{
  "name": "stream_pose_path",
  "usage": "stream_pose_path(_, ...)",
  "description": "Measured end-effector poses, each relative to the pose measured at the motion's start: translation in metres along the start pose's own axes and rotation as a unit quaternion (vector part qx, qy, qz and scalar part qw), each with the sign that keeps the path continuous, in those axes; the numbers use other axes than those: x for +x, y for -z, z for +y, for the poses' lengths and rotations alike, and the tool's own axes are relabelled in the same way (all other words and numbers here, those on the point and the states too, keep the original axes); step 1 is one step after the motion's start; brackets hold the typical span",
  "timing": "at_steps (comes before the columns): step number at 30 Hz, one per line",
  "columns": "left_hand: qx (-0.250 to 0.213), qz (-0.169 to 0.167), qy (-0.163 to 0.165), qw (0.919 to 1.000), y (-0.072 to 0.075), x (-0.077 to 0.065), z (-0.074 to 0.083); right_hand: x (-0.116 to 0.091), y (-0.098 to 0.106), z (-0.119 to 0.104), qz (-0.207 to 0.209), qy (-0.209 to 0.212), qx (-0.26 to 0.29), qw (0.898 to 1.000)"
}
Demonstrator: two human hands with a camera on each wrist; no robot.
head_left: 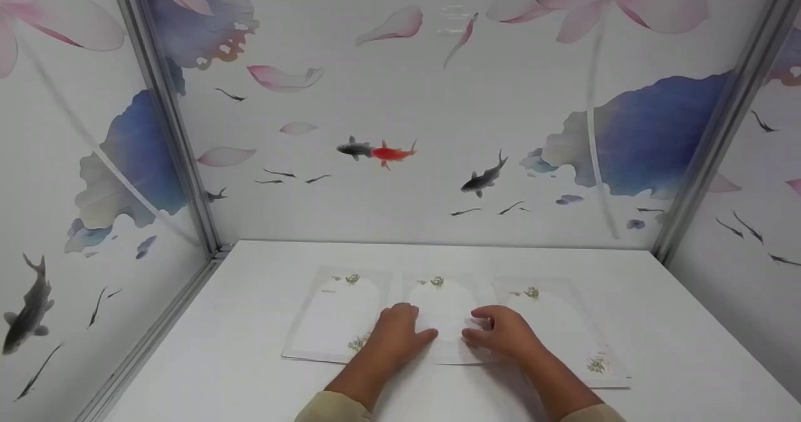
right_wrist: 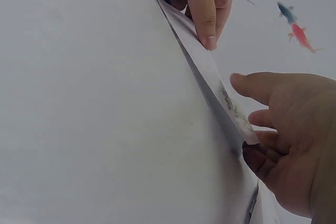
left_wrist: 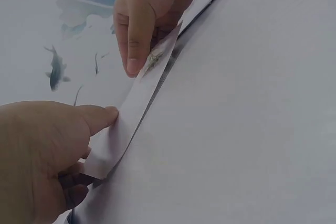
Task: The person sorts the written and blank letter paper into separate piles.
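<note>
A pale sheet of paper (head_left: 444,300) with a small green floral print lies between the hands, its near edge raised a little off the table. My left hand (head_left: 397,333) holds the sheet's left side; in the left wrist view the thumb is over the paper (left_wrist: 123,124) and the fingers are partly hidden beneath. At the right near corner, my right hand (head_left: 508,333) has curled fingers around the paper's edge (right_wrist: 202,59), while its thumb stands apart above. Matching printed sheets lie on either side, one left (head_left: 338,315) and one right (head_left: 557,328).
The white table (head_left: 231,322) is bounded by a back panel (head_left: 438,215) and side panels printed with fish, petals and lotus leaves. Grey metal posts (head_left: 169,109) join the panels. The flanking sheets lie close beside both hands.
</note>
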State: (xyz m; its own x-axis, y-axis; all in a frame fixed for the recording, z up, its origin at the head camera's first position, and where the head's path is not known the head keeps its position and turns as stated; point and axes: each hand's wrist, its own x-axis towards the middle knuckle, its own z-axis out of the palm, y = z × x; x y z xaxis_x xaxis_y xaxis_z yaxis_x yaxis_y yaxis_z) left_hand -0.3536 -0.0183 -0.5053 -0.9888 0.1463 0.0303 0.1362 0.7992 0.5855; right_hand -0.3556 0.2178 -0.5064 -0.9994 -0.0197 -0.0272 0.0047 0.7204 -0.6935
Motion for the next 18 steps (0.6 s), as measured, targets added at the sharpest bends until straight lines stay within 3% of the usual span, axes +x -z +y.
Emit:
stream_pose_path(9,-0.068,0.048,0.043,0.9956,0.005,0.003,-0.002,0.0,0.005,0.001,0.034,-0.086,0.105,0.99)
stream_pose_path(18,-0.12,0.07,0.051,0.989,0.011,0.004,-0.006,-0.003,0.007,0.004,0.057,-0.06,0.1,0.992)
